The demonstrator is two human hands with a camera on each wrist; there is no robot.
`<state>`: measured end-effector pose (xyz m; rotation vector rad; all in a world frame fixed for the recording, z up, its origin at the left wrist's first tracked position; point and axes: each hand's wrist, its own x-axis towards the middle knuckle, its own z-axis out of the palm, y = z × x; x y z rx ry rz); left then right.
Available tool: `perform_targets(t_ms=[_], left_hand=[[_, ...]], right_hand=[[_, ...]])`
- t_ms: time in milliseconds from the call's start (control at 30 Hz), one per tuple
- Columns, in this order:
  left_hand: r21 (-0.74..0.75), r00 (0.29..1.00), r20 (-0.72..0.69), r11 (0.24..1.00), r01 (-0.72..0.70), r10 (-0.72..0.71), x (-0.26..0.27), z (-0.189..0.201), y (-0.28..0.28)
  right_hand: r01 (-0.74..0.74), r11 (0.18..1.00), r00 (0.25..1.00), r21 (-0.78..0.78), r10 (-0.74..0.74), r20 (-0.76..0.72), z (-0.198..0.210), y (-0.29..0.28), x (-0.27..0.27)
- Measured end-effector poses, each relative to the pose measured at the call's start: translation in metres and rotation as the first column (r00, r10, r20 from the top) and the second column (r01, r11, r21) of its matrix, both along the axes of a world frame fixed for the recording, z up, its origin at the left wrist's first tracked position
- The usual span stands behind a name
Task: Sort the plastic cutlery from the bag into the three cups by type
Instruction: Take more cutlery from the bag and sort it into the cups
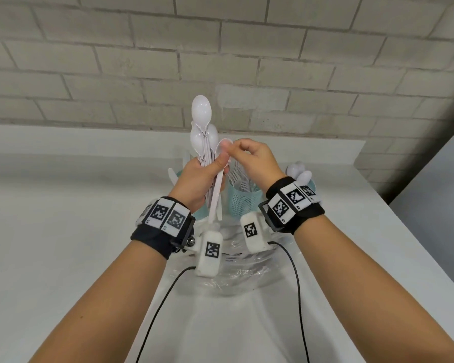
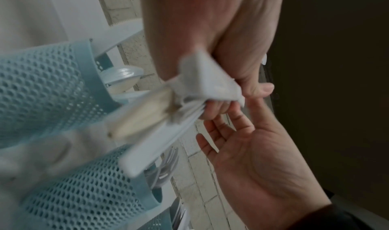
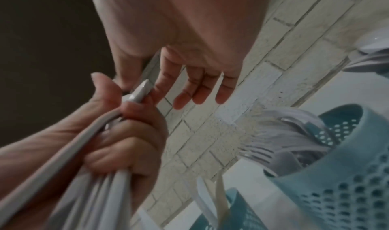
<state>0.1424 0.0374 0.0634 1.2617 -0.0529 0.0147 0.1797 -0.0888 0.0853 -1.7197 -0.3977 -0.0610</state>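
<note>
My left hand (image 1: 207,174) grips a bundle of white plastic spoons (image 1: 201,121) upright above the cups, handles down. My right hand (image 1: 230,148) pinches the bowl of one spoon (image 1: 220,153) at the bundle's right side; in the right wrist view its thumb and forefinger (image 3: 145,84) close on that spoon's edge, beside my left hand (image 3: 126,133). Three teal mesh cups stand behind the hands: the left cup (image 1: 178,176) mostly hidden, the middle cup (image 1: 244,200) holding forks, the right cup (image 1: 311,186) holding spoons. The clear bag (image 1: 236,273) lies flat under my wrists.
The white table (image 1: 63,231) ends at a grey brick wall (image 1: 220,61) just behind the cups. Its right edge (image 1: 393,218) runs diagonally beside my right arm. Two black cables (image 1: 163,305) trail from the wrist cameras toward me.
</note>
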Motion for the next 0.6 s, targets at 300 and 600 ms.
perform_targets(t_ms=[300, 600], left_hand=[[0.197, 0.993, -0.015, 0.974, -0.108, 0.114, -0.003, -0.012, 0.001], [0.387, 0.993, -0.028, 0.917, -0.096, 0.116, -0.007, -0.015, -0.019]], right_hand=[[0.198, 0.880, 0.980, 0.432, -0.164, -0.115, 0.019, -0.019, -0.001], [0.144, 0.973, 0.985, 0.179, -0.123, -0.122, 0.023, -0.013, -0.014]])
